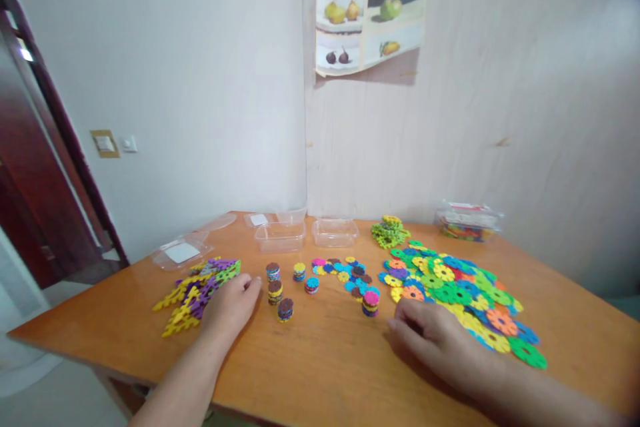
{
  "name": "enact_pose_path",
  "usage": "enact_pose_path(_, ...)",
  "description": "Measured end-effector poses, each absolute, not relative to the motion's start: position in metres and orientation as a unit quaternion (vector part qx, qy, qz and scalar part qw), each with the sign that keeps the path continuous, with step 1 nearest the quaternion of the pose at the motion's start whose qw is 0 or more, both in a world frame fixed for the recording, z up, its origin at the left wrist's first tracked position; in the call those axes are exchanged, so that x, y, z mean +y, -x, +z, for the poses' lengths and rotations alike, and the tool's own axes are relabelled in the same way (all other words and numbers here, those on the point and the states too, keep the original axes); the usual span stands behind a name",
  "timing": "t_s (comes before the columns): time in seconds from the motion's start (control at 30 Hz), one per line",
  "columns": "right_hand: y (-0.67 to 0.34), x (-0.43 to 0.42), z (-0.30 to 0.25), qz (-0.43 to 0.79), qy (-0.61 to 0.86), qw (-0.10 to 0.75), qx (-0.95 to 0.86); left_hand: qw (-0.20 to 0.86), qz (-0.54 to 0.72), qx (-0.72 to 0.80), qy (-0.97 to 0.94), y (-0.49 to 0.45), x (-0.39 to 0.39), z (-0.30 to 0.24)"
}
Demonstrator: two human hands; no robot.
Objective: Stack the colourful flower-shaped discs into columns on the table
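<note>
My left hand [231,305] rests on the wooden table [325,360] with its fingers curled loosely, beside a spread of yellow and purple interlocking pieces [197,287]. Nothing shows inside it. My right hand [434,340] lies on the table with the fingers bent under, at the near edge of a large pile of coloured flower-shaped discs [460,293]. Between my hands stand several short stacks of small round discs [280,290], and one more stack [371,303] stands close to my right hand. Loose small discs [345,270] lie behind them.
Clear plastic tubs [280,237] [335,232] and lids [181,252] stand at the back of the table. A green-yellow cluster of pieces [389,231] and a closed box of coloured pieces [467,220] sit at the back right. A dark door frame [55,167] is on the left.
</note>
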State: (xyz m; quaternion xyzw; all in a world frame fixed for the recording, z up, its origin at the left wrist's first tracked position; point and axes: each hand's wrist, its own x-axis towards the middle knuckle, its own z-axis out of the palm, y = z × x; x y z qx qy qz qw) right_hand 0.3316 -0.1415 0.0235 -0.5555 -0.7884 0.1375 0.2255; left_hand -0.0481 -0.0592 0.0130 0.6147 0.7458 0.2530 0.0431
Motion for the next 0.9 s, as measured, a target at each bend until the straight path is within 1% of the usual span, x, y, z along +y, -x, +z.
enact_pose_path(0.2,-0.329,-0.152,0.016,0.107,0.462,0.164,-0.865,0.033,0.279,0.735,-0.617,0.053,-0.058,0.011)
enact_pose_path(0.33,-0.331,-0.146,0.012,0.101,0.447,0.158,-0.875,0.03,0.312,0.729,-0.609,0.052,-0.059,0.01)
enact_pose_path(0.4,-0.331,-0.143,0.01,0.101,0.445,0.162,-0.875,0.053,0.347,0.72,-0.598,0.051,-0.06,0.01)
enact_pose_path(0.53,-0.331,-0.139,0.005,0.089,0.435,0.172,-0.879,0.156,0.438,0.699,-0.543,0.054,-0.064,0.019)
enact_pose_path(0.6,-0.331,-0.138,0.003,0.086,0.433,0.177,-0.88,0.172,0.461,0.695,-0.525,0.056,-0.064,0.03)
enact_pose_path(0.67,-0.331,-0.138,0.002,0.088,0.432,0.182,-0.879,0.144,0.458,0.692,-0.539,0.056,-0.062,0.046)
enact_pose_path(0.77,-0.331,-0.138,0.002,0.098,0.431,0.191,-0.876,0.08,0.419,0.687,-0.588,0.046,-0.049,0.076)
enact_pose_path(0.83,-0.331,-0.138,0.002,0.103,0.433,0.195,-0.874,0.046,0.393,0.659,-0.64,0.031,-0.037,0.094)
enact_pose_path(0.9,-0.332,-0.137,0.001,0.109,0.435,0.196,-0.872,0.041,0.366,0.607,-0.704,0.009,-0.024,0.107)
